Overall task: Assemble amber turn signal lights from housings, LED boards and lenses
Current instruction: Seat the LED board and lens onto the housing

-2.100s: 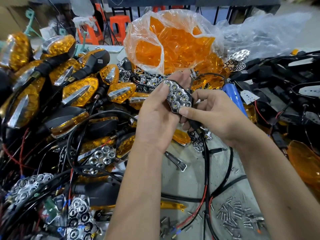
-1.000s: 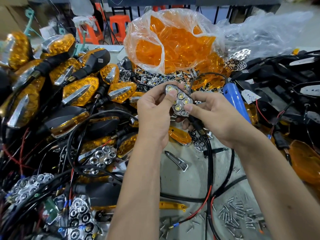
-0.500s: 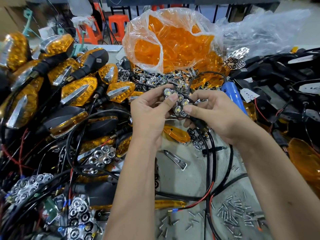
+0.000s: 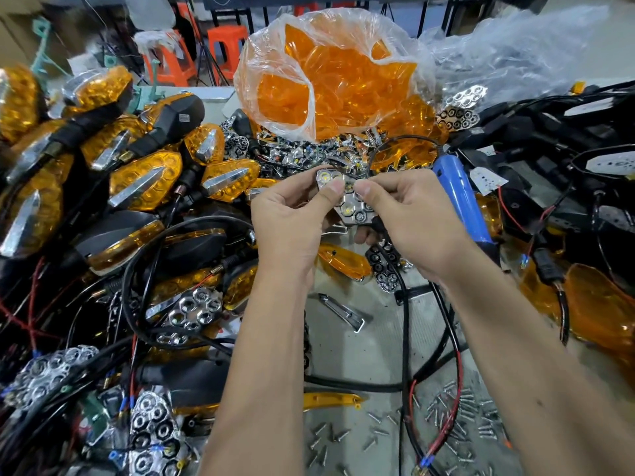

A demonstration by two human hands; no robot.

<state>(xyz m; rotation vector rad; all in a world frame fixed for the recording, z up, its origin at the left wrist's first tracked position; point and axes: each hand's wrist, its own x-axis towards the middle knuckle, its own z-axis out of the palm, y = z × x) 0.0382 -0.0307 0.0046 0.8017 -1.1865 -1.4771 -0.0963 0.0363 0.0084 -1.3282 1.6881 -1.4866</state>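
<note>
Grey workbench (image 4: 374, 352), heavily loaded. Left side: heap of finished amber turn signals (image 4: 144, 180) with black stalks and cables. Far edge, centre: clear plastic bag of amber lenses (image 4: 330, 80), with a pile of chrome reflector parts (image 4: 302, 151) at its foot. Right side: black housings (image 4: 549, 132) and loose amber lenses (image 4: 594, 304); a blue tool (image 4: 462, 204) lies beside them. Near edge: scattered screws (image 4: 457, 413), black and red wires (image 4: 405, 338), a chrome trim piece (image 4: 340, 309) on bare surface.
</note>
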